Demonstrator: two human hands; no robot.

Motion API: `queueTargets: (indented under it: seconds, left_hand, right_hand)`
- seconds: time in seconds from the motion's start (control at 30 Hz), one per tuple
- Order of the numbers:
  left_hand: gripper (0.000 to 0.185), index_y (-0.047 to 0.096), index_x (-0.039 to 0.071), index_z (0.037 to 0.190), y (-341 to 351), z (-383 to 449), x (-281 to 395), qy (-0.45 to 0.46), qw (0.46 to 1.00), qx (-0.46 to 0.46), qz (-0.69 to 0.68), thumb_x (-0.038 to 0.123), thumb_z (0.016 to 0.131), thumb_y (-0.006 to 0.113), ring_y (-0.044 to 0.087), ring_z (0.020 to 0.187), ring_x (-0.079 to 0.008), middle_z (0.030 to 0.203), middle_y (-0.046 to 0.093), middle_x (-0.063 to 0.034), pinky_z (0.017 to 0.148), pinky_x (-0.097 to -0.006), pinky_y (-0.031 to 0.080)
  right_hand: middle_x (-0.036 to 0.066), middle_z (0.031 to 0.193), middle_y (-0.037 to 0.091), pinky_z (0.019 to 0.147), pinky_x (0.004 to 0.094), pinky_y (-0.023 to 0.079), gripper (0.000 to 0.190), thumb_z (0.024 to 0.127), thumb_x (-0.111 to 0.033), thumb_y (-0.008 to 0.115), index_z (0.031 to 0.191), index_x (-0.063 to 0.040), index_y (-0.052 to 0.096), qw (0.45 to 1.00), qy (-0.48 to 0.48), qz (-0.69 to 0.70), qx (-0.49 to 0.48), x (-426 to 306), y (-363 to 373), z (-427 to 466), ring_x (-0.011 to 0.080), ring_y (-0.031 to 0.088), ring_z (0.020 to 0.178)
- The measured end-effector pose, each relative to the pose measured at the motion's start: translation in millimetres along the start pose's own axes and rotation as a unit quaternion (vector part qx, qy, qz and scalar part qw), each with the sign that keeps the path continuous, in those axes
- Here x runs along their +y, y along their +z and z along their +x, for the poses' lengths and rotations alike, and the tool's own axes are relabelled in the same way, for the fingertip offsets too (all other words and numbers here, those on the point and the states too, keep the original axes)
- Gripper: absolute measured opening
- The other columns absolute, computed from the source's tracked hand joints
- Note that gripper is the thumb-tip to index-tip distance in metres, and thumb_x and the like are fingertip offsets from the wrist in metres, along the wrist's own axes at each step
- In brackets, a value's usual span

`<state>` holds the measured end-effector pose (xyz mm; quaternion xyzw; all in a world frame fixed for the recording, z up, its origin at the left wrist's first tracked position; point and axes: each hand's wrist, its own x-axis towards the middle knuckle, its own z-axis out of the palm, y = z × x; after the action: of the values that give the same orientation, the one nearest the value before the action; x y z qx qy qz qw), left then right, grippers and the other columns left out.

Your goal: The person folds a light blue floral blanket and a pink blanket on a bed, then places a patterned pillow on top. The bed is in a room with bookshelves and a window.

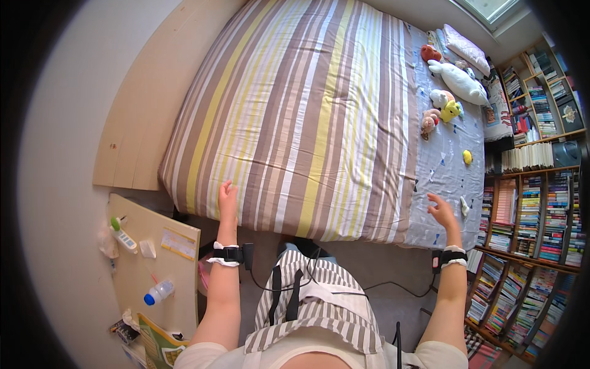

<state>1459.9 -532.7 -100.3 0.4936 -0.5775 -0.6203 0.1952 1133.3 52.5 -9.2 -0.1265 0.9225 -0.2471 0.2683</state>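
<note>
My left hand (227, 199) is held over the near edge of a striped bed cover (295, 120), fingers apart and nothing in them. Over the grey patterned sheet (445, 170) at the right part of the bed is my right hand (441, 211), also empty with the fingers spread and slightly curled. A small white object (464, 207) lies on the sheet just right of it. Farther up the sheet rest a small yellow toy (467, 157), a long white plush toy (458, 83), a yellow plush (451, 111), a pinkish-brown plush (430, 121) and a reddish-brown plush (430, 53).
A desk (138, 272) at the left holds a bottle with a blue cap (159, 293) and a white remote control (124, 237). Bookshelves (530, 174) full of books line the right side. A quilted pillow (466, 48) lies at the bed's far right. Black cables (401, 288) hang near my waist.
</note>
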Motion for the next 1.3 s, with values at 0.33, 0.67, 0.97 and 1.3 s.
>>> queueTargets:
  seconds: [0.33, 0.67, 0.97, 1.3]
  left_hand:
    - [0.065, 0.035, -0.003, 0.133, 86.2, 114.4, -159.9, 0.103, 0.842, -0.152, 0.506, 0.028, 0.082, 0.062, 0.023, 0.133, -0.0404, 0.142, 0.027, -0.0269, 0.109, -0.0455, 0.022]
    - [0.057, 0.028, 0.003, 0.14, 184.2, 197.4, -127.5, 0.447, 0.797, -0.022, 0.405, 0.019, 0.09, 0.051, 0.013, 0.138, -0.0377, 0.148, 0.022, -0.0175, 0.11, -0.0479, 0.017]
    - [0.058, 0.031, 0.013, 0.141, 148.4, 85.6, -232.4, 0.271, 0.731, -0.005, 0.626, 0.032, 0.09, 0.05, 0.017, 0.138, -0.03, 0.149, 0.023, -0.0111, 0.11, -0.0503, 0.016]
    - [0.076, 0.026, 0.011, 0.142, 30.1, -147.8, -296.3, -0.504, 0.714, -0.132, 0.468, 0.047, 0.083, 0.057, 0.041, 0.126, -0.0329, 0.138, 0.041, -0.0179, 0.104, -0.0455, 0.033]
  right_hand:
    - [0.01, 0.141, 0.036, 0.101, 0.0487, 0.033, 0.065, 0.072, -0.006, 0.057, 0.133, -0.02, 0.042, 0.938, -0.019, -0.335, -0.085, -45.4, 274.4, 155.3, 0.0351, 0.032, 0.13]
    - [0.009, 0.149, 0.022, 0.112, 0.0552, 0.011, 0.051, 0.084, -0.012, 0.05, 0.133, -0.019, 0.039, 0.817, -0.52, -0.125, 0.214, -237.0, 409.9, 256.1, 0.0328, 0.016, 0.138]
    - [0.021, 0.135, 0.038, 0.106, 0.0461, 0.027, 0.047, 0.082, -0.014, 0.053, 0.127, -0.004, 0.045, 0.879, 0.243, -0.409, 0.002, 260.8, 114.2, 17.9, 0.035, 0.033, 0.129]
    - [0.022, 0.144, 0.028, 0.107, 0.0439, 0.027, 0.062, 0.075, -0.002, 0.057, 0.135, -0.008, 0.04, 0.948, -0.167, -0.267, 0.054, 152.4, 132.2, 147.8, 0.0375, 0.029, 0.132]
